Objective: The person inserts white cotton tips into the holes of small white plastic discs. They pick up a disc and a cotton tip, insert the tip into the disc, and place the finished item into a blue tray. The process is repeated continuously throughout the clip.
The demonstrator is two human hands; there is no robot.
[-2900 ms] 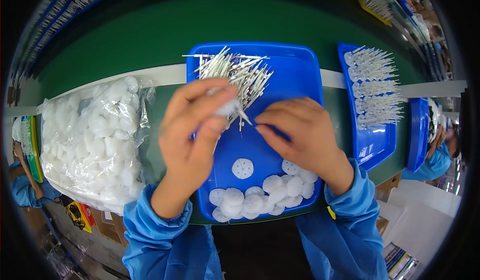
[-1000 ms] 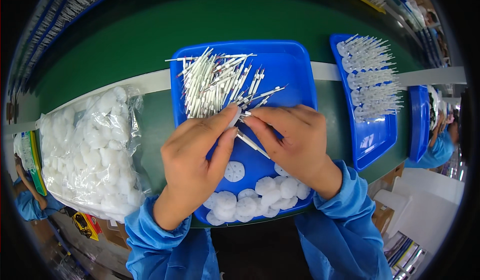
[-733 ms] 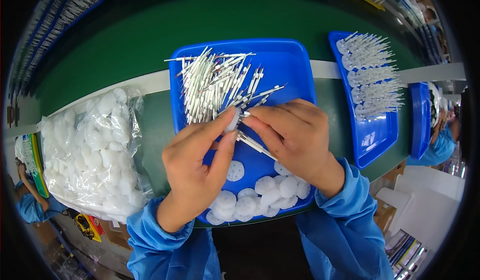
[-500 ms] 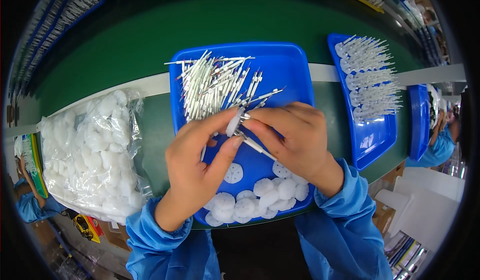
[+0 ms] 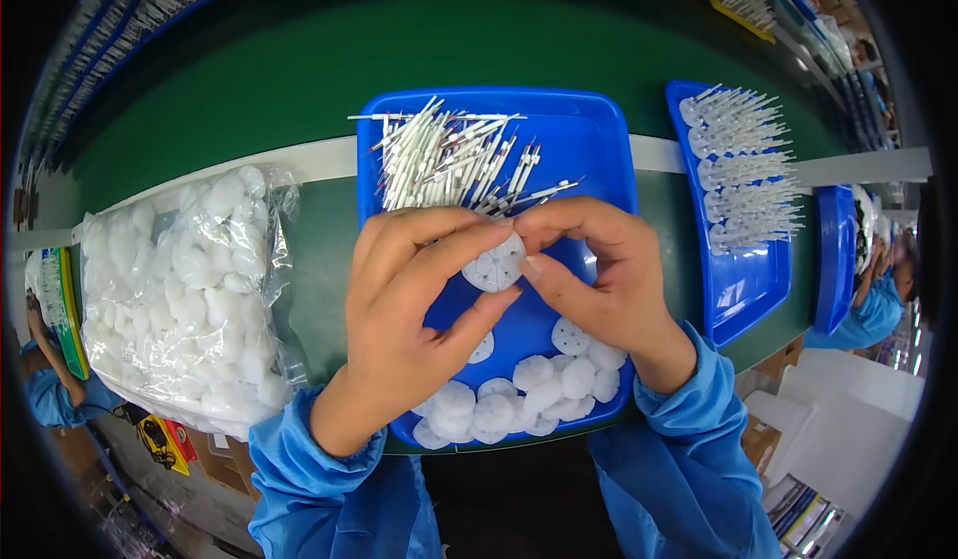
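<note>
A round white plastic disc [image 5: 494,267] with small holes faces me, held over the blue tray [image 5: 621,135]. My left hand [image 5: 394,304] pinches it by its left side, thumb below and fingers above. From the other side, my right hand [image 5: 614,284] has its thumb and fingertips closed on the disc's right edge. Whether a thin rod sits behind the disc is hidden. Beyond my hands, a heap of slim white rods [image 5: 444,165] with metal parts fills the tray's far left. Loose white discs [image 5: 544,394] lie along its near edge.
On the left lies a clear plastic bag [image 5: 185,294] full of white discs. A second blue tray [image 5: 743,304] on the right holds rows of discs with upright rods [image 5: 743,175]. Other people in blue sleeves [image 5: 873,309] work at both sides.
The disc has turned from edge-on to face me. The white rod that stuck out below it toward my right hand no longer shows. My right fingers have moved to the disc's edge.
</note>
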